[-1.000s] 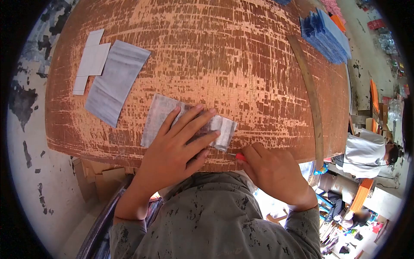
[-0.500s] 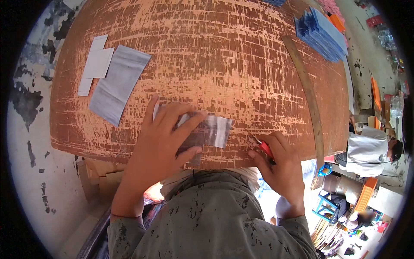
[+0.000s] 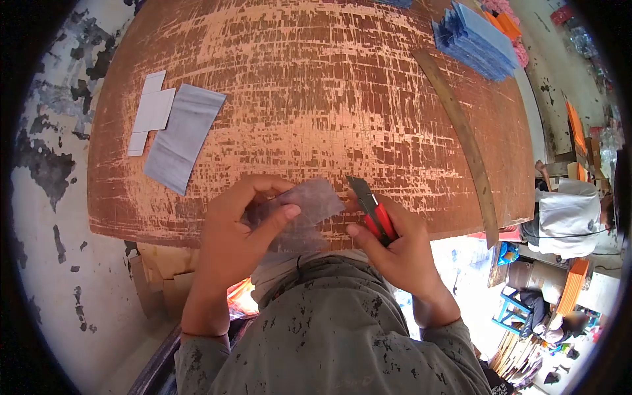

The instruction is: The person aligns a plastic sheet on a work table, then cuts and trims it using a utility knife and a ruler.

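Observation:
In my left hand (image 3: pixel 240 227) is a thin, greyish translucent sheet (image 3: pixel 316 201), pinched between thumb and fingers above the table's near edge. Part of the sheet is hidden behind the fingers. A red and black utility knife (image 3: pixel 375 214) is gripped in my right hand (image 3: pixel 401 243), its dark blade pointing up and away from me. The knife is just right of the sheet. Farther left on the table, a grey sheet (image 3: pixel 185 135) lies next to a white cross-shaped paper piece (image 3: pixel 152 112).
The scratched brown table (image 3: pixel 296 85) carries a long flat ruler (image 3: pixel 461 131) on the right. A stack of blue sheets (image 3: pixel 474 43) sits at the far right corner. Beyond the right edge are another person in a light top (image 3: pixel 565 217) and a blue stool (image 3: pixel 510 313).
My left hand has lifted the translucent sheet off the table and turned it. My right hand has moved left with the knife, which now shows more fully.

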The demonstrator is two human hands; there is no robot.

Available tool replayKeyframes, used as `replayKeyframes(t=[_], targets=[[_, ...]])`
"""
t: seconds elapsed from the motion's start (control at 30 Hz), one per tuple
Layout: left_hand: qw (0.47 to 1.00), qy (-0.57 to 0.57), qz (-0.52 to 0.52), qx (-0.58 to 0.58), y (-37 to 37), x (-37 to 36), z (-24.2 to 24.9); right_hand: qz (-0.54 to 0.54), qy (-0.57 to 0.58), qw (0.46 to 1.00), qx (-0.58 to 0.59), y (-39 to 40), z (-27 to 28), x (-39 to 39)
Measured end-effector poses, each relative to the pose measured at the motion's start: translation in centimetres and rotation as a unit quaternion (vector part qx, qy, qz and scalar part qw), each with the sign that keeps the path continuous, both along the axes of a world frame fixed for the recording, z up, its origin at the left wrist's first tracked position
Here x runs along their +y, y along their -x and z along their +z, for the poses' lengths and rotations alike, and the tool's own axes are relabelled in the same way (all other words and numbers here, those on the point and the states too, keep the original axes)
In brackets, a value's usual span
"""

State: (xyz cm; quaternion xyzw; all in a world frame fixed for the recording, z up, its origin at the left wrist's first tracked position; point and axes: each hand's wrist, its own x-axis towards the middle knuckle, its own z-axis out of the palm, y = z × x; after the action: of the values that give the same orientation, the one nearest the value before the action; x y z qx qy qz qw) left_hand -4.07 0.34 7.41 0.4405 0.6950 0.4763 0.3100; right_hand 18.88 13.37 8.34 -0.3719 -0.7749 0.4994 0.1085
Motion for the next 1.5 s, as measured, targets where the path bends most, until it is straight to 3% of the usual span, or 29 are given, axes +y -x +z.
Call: replayKeyframes(t=[0.03,0.23,0.67,0.73,1.03,1.17,1.5], targets=[[0.997,-0.008,0.035,-0.075,-0.2,-0.3,-0.2,0.001,0.046,0.999,0.010,0.1,0.2,0.0],[0.970,0.057,0.046,-0.232,-1.6,-0.5,1.0,-0.072,0.187,0.970,0.134,0.6,0.7,-0.8],[0.968,0.025,0.024,-0.247,-2.9,-0.6,0.6,-0.104,0.207,0.963,0.137,-0.2,0.2,-1.3],[0.972,0.003,0.026,-0.235,-3.1,-0.6,0.5,-0.090,0.159,0.970,0.161,-0.1,-0.1,-1.3],[0.982,0.012,0.051,-0.182,-3.4,-0.8,0.5,-0.118,0.193,0.965,0.132,0.1,-0.1,-1.3],[0.985,0.020,0.037,-0.165,-3.2,-0.7,0.3,-0.099,0.153,0.969,0.166,-0.2,-0.7,-1.2],[0.975,0.009,0.028,-0.221,-2.8,-0.9,0.1,-0.092,0.200,0.963,0.158,0.0,-0.2,-1.2]])
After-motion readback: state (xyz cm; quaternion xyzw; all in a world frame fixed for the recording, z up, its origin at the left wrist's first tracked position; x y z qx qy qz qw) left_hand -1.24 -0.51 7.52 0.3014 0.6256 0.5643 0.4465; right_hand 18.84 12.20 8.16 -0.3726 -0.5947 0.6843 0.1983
